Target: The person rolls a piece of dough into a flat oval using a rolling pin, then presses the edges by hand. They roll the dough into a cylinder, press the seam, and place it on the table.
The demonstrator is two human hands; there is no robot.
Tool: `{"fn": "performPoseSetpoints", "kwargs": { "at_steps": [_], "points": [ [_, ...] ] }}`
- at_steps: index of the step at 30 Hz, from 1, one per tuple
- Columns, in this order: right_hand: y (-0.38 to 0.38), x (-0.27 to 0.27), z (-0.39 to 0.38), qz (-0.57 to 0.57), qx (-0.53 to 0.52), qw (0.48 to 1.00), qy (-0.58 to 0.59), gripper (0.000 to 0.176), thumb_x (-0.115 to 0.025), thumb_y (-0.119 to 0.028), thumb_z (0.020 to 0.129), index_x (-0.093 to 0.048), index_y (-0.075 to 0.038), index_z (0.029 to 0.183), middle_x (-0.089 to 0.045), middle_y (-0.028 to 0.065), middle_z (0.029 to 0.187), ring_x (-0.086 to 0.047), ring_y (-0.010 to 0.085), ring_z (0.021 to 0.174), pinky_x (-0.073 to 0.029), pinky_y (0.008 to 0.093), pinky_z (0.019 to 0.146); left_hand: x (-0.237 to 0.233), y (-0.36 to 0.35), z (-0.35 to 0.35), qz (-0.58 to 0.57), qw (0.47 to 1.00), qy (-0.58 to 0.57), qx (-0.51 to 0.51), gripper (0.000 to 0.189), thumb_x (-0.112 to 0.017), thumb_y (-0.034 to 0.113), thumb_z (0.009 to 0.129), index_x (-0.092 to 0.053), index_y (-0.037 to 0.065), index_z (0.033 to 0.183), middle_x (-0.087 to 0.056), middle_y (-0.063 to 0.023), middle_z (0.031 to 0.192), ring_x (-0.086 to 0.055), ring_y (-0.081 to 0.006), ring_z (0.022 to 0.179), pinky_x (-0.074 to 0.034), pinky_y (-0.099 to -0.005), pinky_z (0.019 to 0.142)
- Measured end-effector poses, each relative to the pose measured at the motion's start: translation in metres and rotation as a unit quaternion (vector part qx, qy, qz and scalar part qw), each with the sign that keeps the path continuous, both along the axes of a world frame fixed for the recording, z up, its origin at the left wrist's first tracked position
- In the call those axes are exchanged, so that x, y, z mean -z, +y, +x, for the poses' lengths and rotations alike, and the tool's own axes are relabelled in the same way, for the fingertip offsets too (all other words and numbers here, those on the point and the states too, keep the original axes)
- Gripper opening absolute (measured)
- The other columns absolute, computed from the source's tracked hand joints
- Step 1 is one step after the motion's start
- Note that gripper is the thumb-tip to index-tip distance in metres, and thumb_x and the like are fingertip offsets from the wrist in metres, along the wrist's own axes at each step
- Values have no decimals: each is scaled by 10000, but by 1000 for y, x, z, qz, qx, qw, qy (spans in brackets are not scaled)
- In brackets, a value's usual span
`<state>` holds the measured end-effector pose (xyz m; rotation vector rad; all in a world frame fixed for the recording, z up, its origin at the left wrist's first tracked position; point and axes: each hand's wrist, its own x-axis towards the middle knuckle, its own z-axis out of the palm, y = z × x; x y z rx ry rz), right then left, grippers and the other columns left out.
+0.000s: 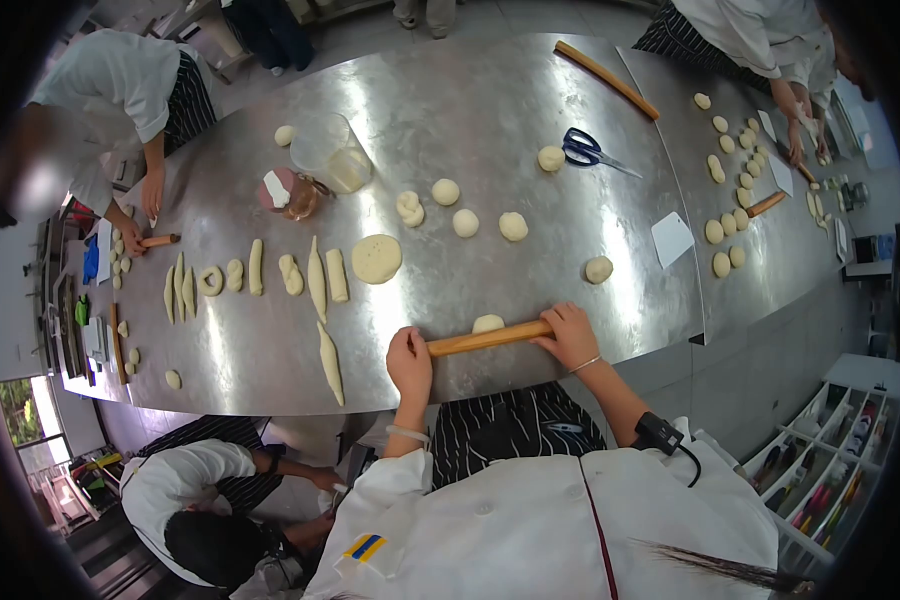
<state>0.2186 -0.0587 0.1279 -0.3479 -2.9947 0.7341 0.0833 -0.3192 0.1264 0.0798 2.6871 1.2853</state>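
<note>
A wooden rolling pin [490, 338] lies crosswise near the table's front edge. My left hand [409, 362] is closed round its left end, and my right hand [570, 336] grips its right end. Just behind the middle of the pin, a small piece of dough [488, 323] shows, its front part hidden by the pin. Beyond my left hand is a flat round of dough [377, 259]. One dough ball [598, 269] sits past my right hand, near a white scraper [672, 240].
Shaped dough pieces [317, 280] line the left of the metal table [470, 120]. Farther back are a clear container [332, 155], a jar [292, 195], blue scissors [582, 148] and another rolling pin [607, 78]. Co-workers stand at the far left, lower left and far right.
</note>
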Motion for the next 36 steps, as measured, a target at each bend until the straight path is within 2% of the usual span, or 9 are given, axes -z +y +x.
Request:
{"fn": "performPoseSetpoints", "kwargs": {
  "at_steps": [3,7,12,15,17,22,26,28,36],
  "points": [
    [1,6,2,-13,-3,1000,11,422,-805,-324,676,-622,-92,977,-554,54,951,-524,267,953,-409,396,827,7,2,0,-20,993,111,30,201,-526,140,958,-636,-22,915,-607,-160,781,-563,-280,668,-456,-364,639],
    [2,4,2,-31,-3,999,17,449,-795,-355,686,-624,-85,1002,-559,57,982,-520,269,964,-402,394,848,-1,2,2,-36,993,98,48,212,-520,157,964,-637,-13,912,-606,-159,825,-568,-309,726,-460,-391,697],
    [-8,7,0,-1,31,999,34,445,-757,-360,733,-616,-79,1049,-573,69,1035,-520,274,1005,-388,422,891,-3,2,6,-219,946,161,178,202,-549,209,927,-622,46,1021,-601,-115,1003,-535,-274,998,-349,-466,953],
    [-20,10,0,37,68,996,50,412,-722,-321,770,-609,-76,1081,-576,79,1085,-518,277,1048,-363,463,939,-2,12,18,-240,916,238,216,284,-590,222,892,-592,80,1137,-579,-82,1117,-515,-265,1112,-292,-500,1018],
    [-32,8,-3,60,98,992,53,386,-700,-290,790,-606,-75,1096,-576,87,1121,-516,279,1079,-346,486,968,5,18,23,-232,917,234,225,318,-590,212,887,-575,78,1174,-569,-87,1157,-510,-270,1147,-276,-501,1042],
    [-44,14,-9,138,117,983,30,433,-615,-263,824,-578,-76,1213,-461,109,1430,-389,296,1350,-222,537,1099,14,32,24,-231,926,198,223,418,-551,161,883,-510,12,1271,-514,-132,1304,-442,-287,1281,-185,-522,1109],
    [-46,18,-14,132,119,984,9,495,-606,-283,838,-552,-86,1289,-404,104,1495,-329,304,1404,-194,552,1112,16,32,18,-229,924,195,237,468,-550,231,897,-505,28,1316,-469,-148,1396,-384,-319,1350,-167,-560,1118],
    [-46,19,-16,100,118,988,13,563,-581,-258,865,-483,-80,1390,-332,136,1538,-264,353,1429,-141,582,1127,18,32,16,-257,909,211,252,572,-577,344,879,-487,96,1387,-420,-156,1466,-328,-332,1405,-145,-598,1128],
    [-39,17,-47,133,167,977,-3,626,-598,-307,848,-449,-133,1430,-311,126,1552,-254,364,1432,-144,625,1116,11,45,-7,-263,903,211,267,603,-547,395,887,-468,135,1425,-354,-165,1520,-262,-369,1432,-113,-627,1127]
  ]
}}
